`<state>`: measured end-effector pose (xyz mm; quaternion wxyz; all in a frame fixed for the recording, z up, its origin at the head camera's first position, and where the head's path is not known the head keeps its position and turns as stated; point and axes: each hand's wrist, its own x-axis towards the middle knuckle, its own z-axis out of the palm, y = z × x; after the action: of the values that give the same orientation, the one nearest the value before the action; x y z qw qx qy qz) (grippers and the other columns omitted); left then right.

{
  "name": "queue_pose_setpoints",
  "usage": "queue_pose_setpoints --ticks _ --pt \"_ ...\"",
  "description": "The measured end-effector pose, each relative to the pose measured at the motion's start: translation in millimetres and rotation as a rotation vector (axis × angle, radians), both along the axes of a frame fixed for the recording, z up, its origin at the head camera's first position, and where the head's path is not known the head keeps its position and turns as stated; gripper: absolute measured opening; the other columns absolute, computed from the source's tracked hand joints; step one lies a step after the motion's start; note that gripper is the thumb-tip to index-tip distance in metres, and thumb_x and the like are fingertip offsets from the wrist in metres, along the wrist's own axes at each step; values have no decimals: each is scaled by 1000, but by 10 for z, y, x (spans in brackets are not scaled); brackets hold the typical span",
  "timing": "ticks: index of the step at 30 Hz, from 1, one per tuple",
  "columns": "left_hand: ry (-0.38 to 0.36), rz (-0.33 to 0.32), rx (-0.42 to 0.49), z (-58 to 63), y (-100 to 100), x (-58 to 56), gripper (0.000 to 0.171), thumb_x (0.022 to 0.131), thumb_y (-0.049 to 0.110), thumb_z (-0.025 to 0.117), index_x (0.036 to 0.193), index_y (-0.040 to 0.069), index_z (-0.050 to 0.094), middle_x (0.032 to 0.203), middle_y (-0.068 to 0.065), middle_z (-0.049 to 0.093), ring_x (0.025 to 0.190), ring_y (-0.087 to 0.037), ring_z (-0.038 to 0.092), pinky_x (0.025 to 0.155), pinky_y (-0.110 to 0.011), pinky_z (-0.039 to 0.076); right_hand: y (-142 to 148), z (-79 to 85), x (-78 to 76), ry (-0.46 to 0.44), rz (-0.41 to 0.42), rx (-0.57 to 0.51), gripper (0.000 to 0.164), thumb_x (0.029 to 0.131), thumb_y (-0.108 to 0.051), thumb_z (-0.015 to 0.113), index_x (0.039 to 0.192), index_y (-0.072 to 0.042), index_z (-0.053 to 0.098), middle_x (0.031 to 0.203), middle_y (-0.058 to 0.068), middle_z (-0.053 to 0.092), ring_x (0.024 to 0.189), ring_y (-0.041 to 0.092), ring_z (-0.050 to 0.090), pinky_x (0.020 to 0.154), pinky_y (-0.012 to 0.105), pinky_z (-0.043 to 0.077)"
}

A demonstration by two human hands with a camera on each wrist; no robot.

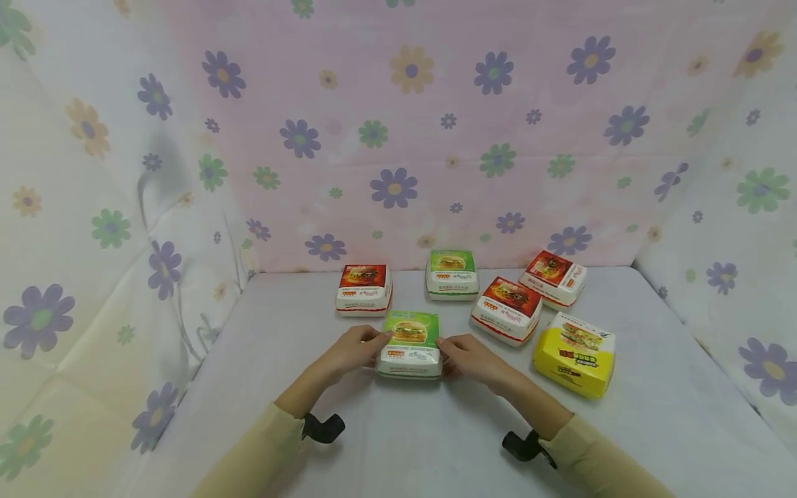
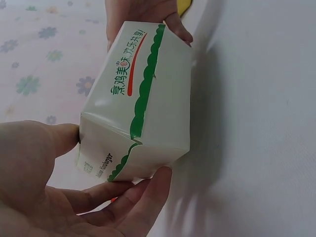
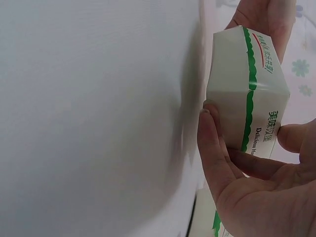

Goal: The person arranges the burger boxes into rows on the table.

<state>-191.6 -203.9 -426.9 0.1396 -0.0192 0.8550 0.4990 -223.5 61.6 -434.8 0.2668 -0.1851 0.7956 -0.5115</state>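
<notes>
A green-and-white burger box (image 1: 407, 346) is held level between both hands, seemingly a little above the table. On its left side, my left hand (image 1: 356, 349) grips it with the thumb near the top edge. My right hand (image 1: 476, 358) grips the opposite side in the same way. Up close in the left wrist view, the left hand's fingers (image 2: 153, 197) curl under the bottom corner of the box (image 2: 143, 94). The right wrist view likewise has the right hand's fingers (image 3: 212, 143) against the lower side. Closed flaps with green scalloped trim show on the box.
Behind stand a red-topped burger box (image 1: 364, 290) at left and another green one (image 1: 452, 275). Two more red-topped boxes (image 1: 508, 310) (image 1: 553, 278) and a yellow box (image 1: 575, 354) are on the right. Flowered cloth (image 1: 411, 138) encloses the white table (image 1: 398, 443) at back and sides.
</notes>
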Motion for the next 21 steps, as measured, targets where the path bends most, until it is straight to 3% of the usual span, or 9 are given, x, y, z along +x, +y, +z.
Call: queue_pose_setpoints --ticks 11,21 --pt "-40 -54 54 -27 -346 75 55 90 50 55 114 1 57 103 -9 63 92 -21 61 78 -36 52 -275 -62 14 9 69 -3 46 99 -43 42 108 -3 64 92 4 66 82 21 63 72 36 53" --pt "-80 -67 66 81 -645 180 56 91 48 55 116 -1 56 105 -10 62 96 -23 60 81 -38 52 -570 -22 87 20 76 3 45 98 -43 43 104 -5 65 88 4 66 81 22 64 70 36 53"
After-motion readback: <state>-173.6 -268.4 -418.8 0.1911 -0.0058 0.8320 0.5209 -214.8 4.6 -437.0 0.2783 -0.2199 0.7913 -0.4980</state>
